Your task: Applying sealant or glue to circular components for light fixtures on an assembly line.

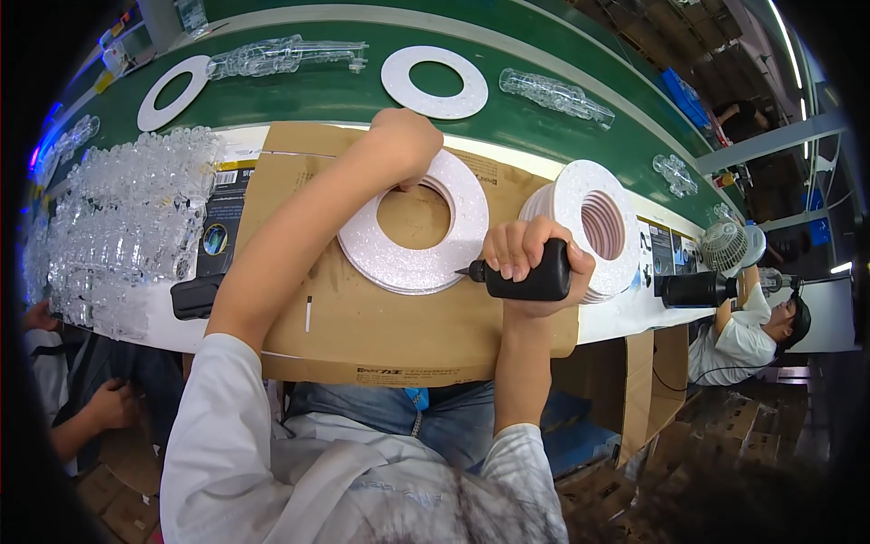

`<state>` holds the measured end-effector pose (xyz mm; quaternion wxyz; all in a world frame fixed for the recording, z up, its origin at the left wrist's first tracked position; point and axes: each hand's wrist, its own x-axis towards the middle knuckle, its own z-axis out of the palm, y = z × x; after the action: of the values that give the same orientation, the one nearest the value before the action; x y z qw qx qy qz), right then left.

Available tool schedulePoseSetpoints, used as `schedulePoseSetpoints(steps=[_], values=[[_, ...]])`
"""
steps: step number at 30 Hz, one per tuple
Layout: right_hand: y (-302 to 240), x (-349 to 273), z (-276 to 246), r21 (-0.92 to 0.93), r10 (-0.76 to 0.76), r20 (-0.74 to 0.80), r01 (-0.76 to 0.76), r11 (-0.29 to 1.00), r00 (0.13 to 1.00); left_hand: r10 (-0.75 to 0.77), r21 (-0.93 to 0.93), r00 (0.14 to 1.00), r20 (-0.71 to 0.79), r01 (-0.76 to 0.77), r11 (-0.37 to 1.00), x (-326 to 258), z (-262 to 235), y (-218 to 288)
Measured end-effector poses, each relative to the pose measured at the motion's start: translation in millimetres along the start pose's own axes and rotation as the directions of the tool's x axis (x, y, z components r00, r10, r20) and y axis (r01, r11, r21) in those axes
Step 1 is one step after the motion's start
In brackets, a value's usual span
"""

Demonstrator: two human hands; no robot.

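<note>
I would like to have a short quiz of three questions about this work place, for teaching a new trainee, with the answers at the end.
1. What does the right hand hold?
2. True or false: the stack of white rings stands to the left of the white ring on the cardboard.
3. How many loose rings lie on the green surface? A) one B) two C) four

Key:
1. A black bottle with a pointed nozzle.
2. False; it stands to the right.
3. B
</note>
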<state>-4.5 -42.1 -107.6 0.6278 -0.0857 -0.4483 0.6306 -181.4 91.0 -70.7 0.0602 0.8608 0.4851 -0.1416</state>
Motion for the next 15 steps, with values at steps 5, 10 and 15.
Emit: schedulePoseSetpoints(steps=[5, 10, 15], values=[[-11.0, 1.2, -10.7, 0.056, -0.043, 0.103, 0.037, 0.998, 0.994, 0.001, -0.005, 0.999, -0.036, -0.001, 1.0, 3.2, 4.9, -2.8], [-18.5, -1.3, -10.5, -0.036, -0.128, 0.002, 0.128, 0.991, 0.992, 0.047, -0.017, 0.998, -0.043, -0.048, 0.999, 2.4, 3.1, -2.7], [-11.7, 0.3, -6.4, -0.05, -0.092, -0.01, 0.091, 0.995, 0.996, 0.026, -0.024, 0.999, -0.043, -0.027, 0.999, 0.1, 3.7, -4.4]])
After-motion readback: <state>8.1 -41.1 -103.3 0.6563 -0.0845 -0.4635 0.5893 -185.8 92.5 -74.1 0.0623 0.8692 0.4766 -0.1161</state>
